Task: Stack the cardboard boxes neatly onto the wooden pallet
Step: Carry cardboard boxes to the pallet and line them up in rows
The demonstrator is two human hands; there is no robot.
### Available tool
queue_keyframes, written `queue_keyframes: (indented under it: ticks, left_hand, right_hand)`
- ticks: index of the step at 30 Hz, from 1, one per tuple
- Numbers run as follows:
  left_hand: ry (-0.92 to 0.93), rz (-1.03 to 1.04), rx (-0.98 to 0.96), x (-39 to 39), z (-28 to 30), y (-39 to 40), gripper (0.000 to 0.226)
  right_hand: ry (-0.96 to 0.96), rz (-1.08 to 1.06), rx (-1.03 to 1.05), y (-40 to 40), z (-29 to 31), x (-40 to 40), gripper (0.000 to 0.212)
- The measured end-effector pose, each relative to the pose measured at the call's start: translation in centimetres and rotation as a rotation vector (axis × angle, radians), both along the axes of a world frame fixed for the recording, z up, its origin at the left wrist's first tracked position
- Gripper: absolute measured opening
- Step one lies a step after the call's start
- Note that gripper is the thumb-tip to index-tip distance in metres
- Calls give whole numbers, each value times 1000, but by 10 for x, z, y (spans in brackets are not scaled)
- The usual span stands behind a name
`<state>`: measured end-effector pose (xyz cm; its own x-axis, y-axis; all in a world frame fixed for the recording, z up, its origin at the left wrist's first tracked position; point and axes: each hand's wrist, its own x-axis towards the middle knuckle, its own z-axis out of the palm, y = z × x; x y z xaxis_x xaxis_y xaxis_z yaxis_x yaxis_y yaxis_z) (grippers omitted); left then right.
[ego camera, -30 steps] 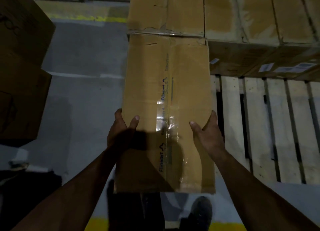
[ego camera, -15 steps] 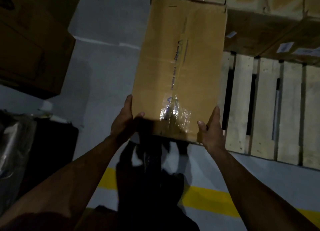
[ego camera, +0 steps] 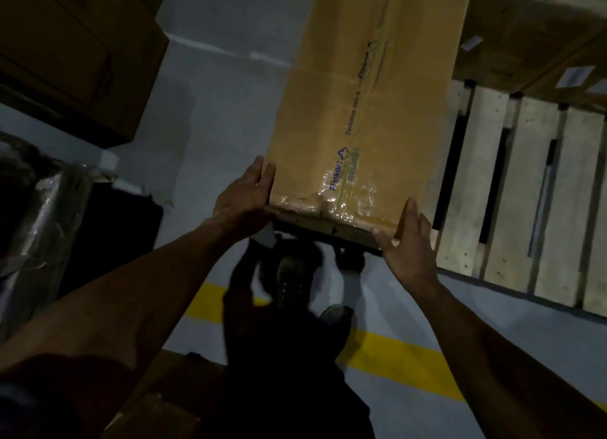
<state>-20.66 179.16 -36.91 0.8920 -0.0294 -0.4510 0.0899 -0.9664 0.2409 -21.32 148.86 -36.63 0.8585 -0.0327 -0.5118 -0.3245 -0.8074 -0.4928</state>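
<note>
Dark stacked cartons [ego camera: 75,50] far left, then grey floor [ego camera: 213,87]. Left hand [ego camera: 244,197] clamps the near left corner of the box [ego camera: 368,110], fingers curled along its side. The box hangs over the pallet's left edge. It looks stiff; the glossy tape is probably slick, so hold bare cardboard at the corners. Right hand [ego camera: 407,244] cups the right corner, fingers straight. Pallet [ego camera: 532,192] slats lie to the right.
</note>
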Motion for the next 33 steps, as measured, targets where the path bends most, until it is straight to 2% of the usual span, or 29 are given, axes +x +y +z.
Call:
queue_keyframes:
  ticks: [3, 6, 12, 18, 25, 31, 33]
  left_hand:
    - [10, 169, -146, -1, -3, -6, 82]
    - [-22, 236, -170, 1, -3, -8, 80]
    - [-10, 246, -118, 1, -1, -11, 82]
    - [1, 274, -212, -7, 2, -9, 81]
    - [-80, 197, -198, -14, 1, -9, 85]
    - [-114, 315, -377, -4, -2, -6, 66]
    - [-102, 392, -465, 10, 2, -11, 65]
  right_hand:
    - [2, -21, 17, 3, 2, 0, 89]
    - [5, -32, 8, 6, 3, 0, 88]
    - [7, -45, 5, 6, -1, -3, 89]
    - [18, -55, 2, 8, -3, -11, 89]
    - [39, -119, 57, 12, 0, -9, 91]
    - [16, -272, 152, 14, 3, 14, 83]
    - [-3, -311, 163, 18, 2, 34, 88]
